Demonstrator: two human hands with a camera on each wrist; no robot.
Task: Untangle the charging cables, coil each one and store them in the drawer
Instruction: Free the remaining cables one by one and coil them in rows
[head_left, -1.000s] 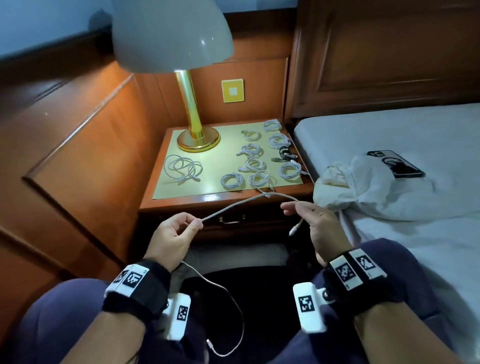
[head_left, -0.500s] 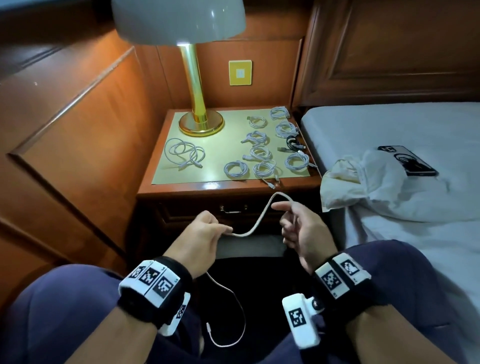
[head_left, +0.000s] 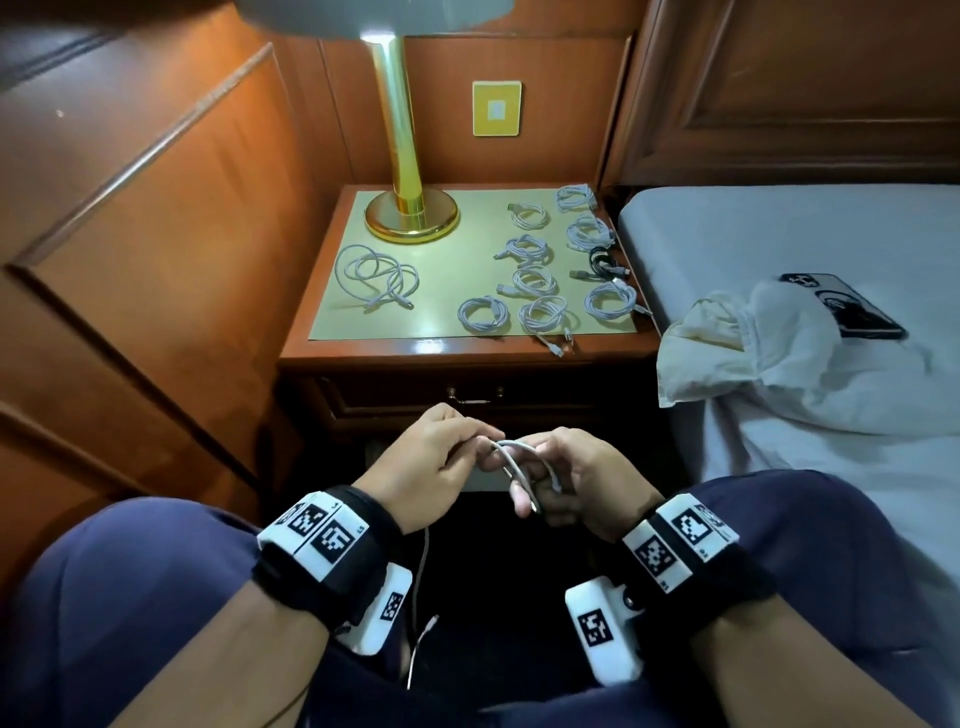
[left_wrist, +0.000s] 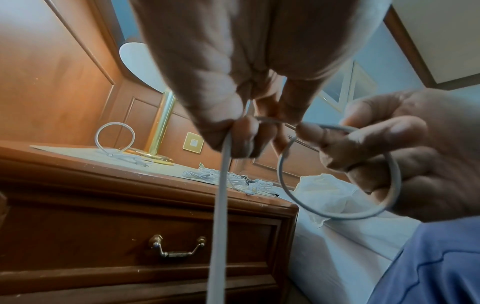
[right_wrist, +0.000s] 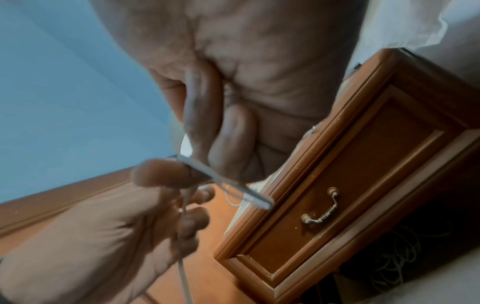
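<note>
Both hands meet in front of the closed drawer (head_left: 470, 401), over my lap. My right hand (head_left: 561, 475) holds a small loop of a white cable (head_left: 514, 462) wrapped round its fingers. My left hand (head_left: 447, 449) pinches the same white cable (left_wrist: 224, 164) between thumb and forefinger. The cable's free tail (head_left: 418, 597) hangs down between my knees, its plug (head_left: 430, 621) dangling. On the nightstand top (head_left: 374, 332) lie several coiled white cables (head_left: 540, 270), one dark coil (head_left: 602, 260) and a loose uncoiled cable (head_left: 376, 275).
A brass lamp (head_left: 410, 208) stands at the back of the nightstand. To the right is a bed (head_left: 779, 234) with a crumpled white cloth (head_left: 753, 358) and a phone (head_left: 841, 306). Wood panelling (head_left: 156, 234) closes the left side. The drawer handle (left_wrist: 179, 247) faces me.
The hands have come together from about a forearm's width apart. The straight span of cable between them is now a loop round the right hand's fingers, and the hanging tail is shorter.
</note>
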